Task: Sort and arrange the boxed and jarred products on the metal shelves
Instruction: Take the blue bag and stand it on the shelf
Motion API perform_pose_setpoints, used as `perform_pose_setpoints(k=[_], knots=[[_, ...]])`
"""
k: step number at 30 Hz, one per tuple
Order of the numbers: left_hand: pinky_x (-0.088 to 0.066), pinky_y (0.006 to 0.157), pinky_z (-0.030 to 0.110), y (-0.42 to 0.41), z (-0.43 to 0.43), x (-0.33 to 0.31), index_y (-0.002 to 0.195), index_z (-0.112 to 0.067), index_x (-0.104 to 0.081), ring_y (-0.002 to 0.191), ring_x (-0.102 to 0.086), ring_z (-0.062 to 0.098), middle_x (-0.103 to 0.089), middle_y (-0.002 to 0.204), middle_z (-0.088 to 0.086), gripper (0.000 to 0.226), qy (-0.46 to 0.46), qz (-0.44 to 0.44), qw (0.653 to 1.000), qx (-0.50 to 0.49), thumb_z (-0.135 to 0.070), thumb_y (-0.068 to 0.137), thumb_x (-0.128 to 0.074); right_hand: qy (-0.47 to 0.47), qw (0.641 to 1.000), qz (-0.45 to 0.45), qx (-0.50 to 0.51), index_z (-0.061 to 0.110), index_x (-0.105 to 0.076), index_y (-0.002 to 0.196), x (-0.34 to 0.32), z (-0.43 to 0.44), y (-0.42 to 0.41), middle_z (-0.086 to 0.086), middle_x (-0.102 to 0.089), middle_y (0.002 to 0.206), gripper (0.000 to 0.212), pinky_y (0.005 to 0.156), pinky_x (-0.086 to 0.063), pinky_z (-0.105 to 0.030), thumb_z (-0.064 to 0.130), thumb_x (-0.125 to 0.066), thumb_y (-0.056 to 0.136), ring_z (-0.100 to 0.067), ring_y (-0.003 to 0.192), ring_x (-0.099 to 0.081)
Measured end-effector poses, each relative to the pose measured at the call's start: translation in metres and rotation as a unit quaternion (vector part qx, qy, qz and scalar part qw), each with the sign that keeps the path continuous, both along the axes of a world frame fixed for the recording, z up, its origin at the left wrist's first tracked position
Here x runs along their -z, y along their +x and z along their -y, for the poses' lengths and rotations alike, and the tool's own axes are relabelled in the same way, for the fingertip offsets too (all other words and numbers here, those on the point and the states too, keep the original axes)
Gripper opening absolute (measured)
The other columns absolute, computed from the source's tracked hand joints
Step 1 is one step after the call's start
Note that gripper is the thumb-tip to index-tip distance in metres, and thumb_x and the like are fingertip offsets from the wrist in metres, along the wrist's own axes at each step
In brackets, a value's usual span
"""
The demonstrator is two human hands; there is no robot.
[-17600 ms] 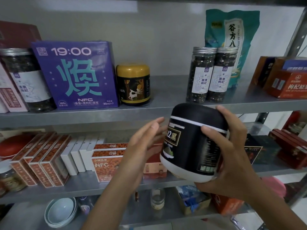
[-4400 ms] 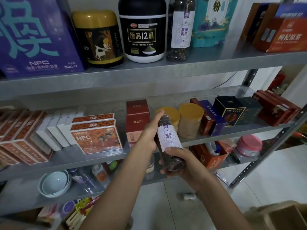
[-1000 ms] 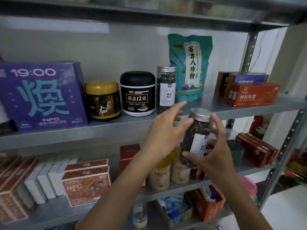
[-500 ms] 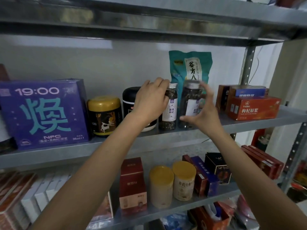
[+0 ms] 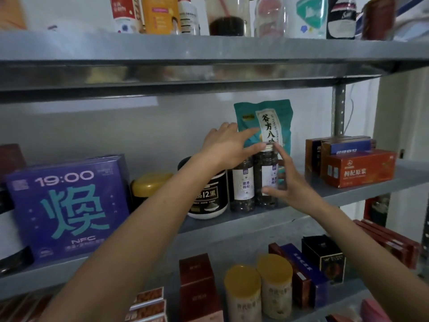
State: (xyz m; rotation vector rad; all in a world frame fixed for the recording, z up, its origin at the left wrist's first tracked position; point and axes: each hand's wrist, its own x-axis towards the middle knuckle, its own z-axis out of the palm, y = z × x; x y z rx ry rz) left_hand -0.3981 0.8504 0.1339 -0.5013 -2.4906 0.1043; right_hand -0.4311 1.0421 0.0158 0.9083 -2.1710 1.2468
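Two clear jars of dark dried berries stand side by side on the middle metal shelf (image 5: 362,190). The left jar (image 5: 242,189) is beside a black tub (image 5: 209,198). My right hand (image 5: 290,184) wraps the right jar (image 5: 265,175), thumb in front and index finger up along its side. My left hand (image 5: 228,145) reaches over both jars with fingers spread. Its thumb rests at the right jar's lid and its index finger touches the teal pouch (image 5: 276,115) standing behind.
Left of the tub stand a gold-lidded jar (image 5: 148,184) and a big purple box (image 5: 67,205). Orange boxes (image 5: 357,168) sit at the shelf's right end. Bottles (image 5: 160,15) line the top shelf. Below are yellow-lidded jars (image 5: 274,289) and boxes (image 5: 197,282).
The berry jar in my right hand went up from waist height onto the middle shelf beside the other berry jar. My left hand moved from the tub's top over toward the teal pouch.
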Motion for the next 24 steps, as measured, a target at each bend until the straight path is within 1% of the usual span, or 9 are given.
perform_pose_setpoints(k=[3,6,8,10,13,16,19,21,24], knots=[[-0.036,0.092,0.039,-0.004,-0.012,-0.003,0.150,-0.036,-0.029,0.127,-0.037,0.022,-0.042,0.140,0.003,0.064,-0.017,-0.031,0.999,-0.003,-0.066,0.094,-0.034,-0.049,0.999,-0.008,-0.011,0.059,-0.010,0.145,-0.002,-0.015,-0.005,0.007,-0.032,0.152,0.067,0.103,-0.044,-0.033,0.047,-0.049,0.091,-0.004,0.133,-0.041],[-0.039,0.092,0.037,-0.005,-0.023,0.004,0.150,-0.037,-0.029,0.127,-0.042,0.021,-0.043,0.144,-0.001,0.063,-0.031,-0.003,0.999,0.006,-0.058,0.094,-0.047,-0.099,0.987,-0.065,0.106,0.039,-0.014,0.152,-0.012,-0.033,-0.027,0.012,-0.035,0.147,0.074,0.101,-0.040,-0.016,0.028,-0.060,0.095,0.018,0.128,-0.029],[-0.042,0.089,0.035,-0.005,-0.027,0.013,0.147,-0.038,-0.034,0.122,-0.049,0.021,-0.048,0.142,-0.003,0.059,-0.022,0.018,1.000,-0.002,-0.047,0.093,-0.057,-0.050,0.970,-0.112,0.212,0.025,-0.017,0.154,-0.021,-0.038,-0.046,-0.001,-0.024,0.157,0.092,0.115,-0.032,-0.039,0.020,-0.076,0.083,-0.001,0.140,-0.020],[-0.044,0.087,0.033,-0.004,-0.029,0.013,0.145,-0.039,-0.038,0.119,-0.052,0.021,-0.051,0.141,-0.003,0.057,0.005,0.040,0.999,-0.013,-0.039,0.093,-0.061,0.026,0.960,-0.128,0.246,0.026,-0.013,0.154,-0.026,-0.035,-0.063,-0.010,-0.006,0.162,0.107,0.116,-0.018,-0.061,0.030,-0.083,0.075,-0.025,0.149,-0.003],[-0.047,0.087,0.034,0.000,-0.037,0.004,0.142,-0.039,-0.043,0.113,-0.055,0.022,-0.056,0.135,-0.001,0.053,0.042,0.093,0.994,-0.039,-0.043,0.092,-0.061,0.105,0.958,-0.073,0.257,0.042,0.005,0.151,-0.026,-0.023,-0.087,-0.003,0.023,0.161,0.116,0.106,-0.008,-0.075,0.045,-0.081,0.074,-0.030,0.146,0.024],[-0.048,0.085,0.035,0.006,-0.052,0.006,0.138,-0.032,-0.044,0.104,-0.058,0.025,-0.061,0.123,0.004,0.053,0.058,0.098,0.990,-0.083,-0.052,0.091,-0.058,0.140,0.953,-0.040,0.265,0.047,0.020,0.148,-0.023,-0.011,-0.110,0.000,0.038,0.154,0.117,0.102,-0.009,-0.080,0.043,-0.076,0.079,-0.031,0.142,0.033],[-0.047,0.087,0.038,0.009,-0.060,0.015,0.135,-0.029,-0.042,0.106,-0.057,0.025,-0.061,0.123,0.004,0.052,0.082,0.086,0.987,-0.112,-0.052,0.091,-0.058,0.159,0.941,-0.049,0.296,0.045,0.036,0.140,-0.010,-0.002,-0.126,-0.004,0.047,0.148,0.129,0.103,-0.016,-0.080,0.027,-0.077,0.079,-0.033,0.138,0.040],[-0.041,0.081,0.033,0.007,-0.062,0.020,0.134,-0.031,-0.041,0.109,-0.056,0.021,-0.060,0.128,-0.002,0.050,0.078,0.067,0.987,-0.124,-0.050,0.091,-0.058,0.145,0.941,-0.071,0.296,0.046,0.039,0.138,-0.001,0.001,-0.135,-0.006,0.049,0.147,0.136,0.102,-0.019,-0.080,0.023,-0.079,0.076,-0.033,0.135,0.042],[-0.032,0.078,0.030,0.005,-0.065,0.022,0.134,-0.033,-0.039,0.114,-0.054,0.018,-0.057,0.134,-0.007,0.049,0.073,0.050,0.986,-0.144,-0.050,0.092,-0.057,0.146,0.947,-0.084,0.272,0.046,0.031,0.143,0.001,0.004,-0.142,-0.009,0.037,0.154,0.137,0.100,-0.016,-0.082,0.036,-0.083,0.069,-0.038,0.142,0.029]])
